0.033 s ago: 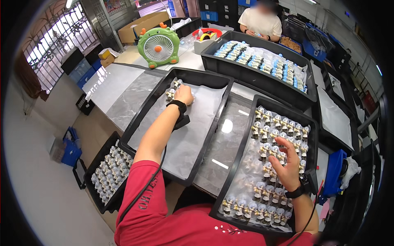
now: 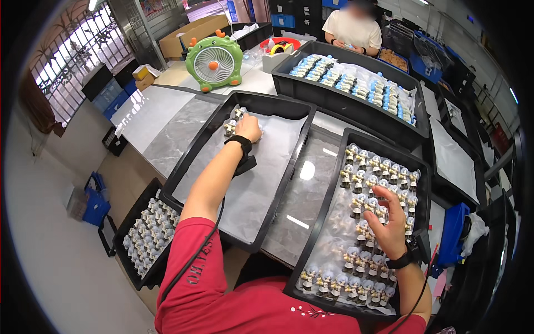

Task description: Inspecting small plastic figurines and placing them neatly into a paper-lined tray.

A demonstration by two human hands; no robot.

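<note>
Near the far end of a black tray (image 2: 261, 238) lined with white sheet, my left hand (image 2: 250, 128) reaches down with its fingers curled closed. Whatever it grips is hidden beneath it, though a little pale shape shows at its right edge. Small figurines (image 2: 230, 128) with pale hair stand right beside this hand. My right hand (image 2: 391, 225) hovers over a second black tray (image 2: 311, 250), thumb and fingers curved apart, with nothing seen between them. Rows of similar figurines (image 2: 354, 285) fill much of that tray, some partly covered by the hand.
A green animal-shaped fan (image 2: 214, 62) stands beyond the left tray. Behind, a large black bin (image 2: 345, 100) holds blue-and-white pieces, and a person (image 2: 354, 30) sits past it. Lower left, another black crate (image 2: 119, 245) holds more figurines. Blue bins (image 2: 453, 234) flank the right side.
</note>
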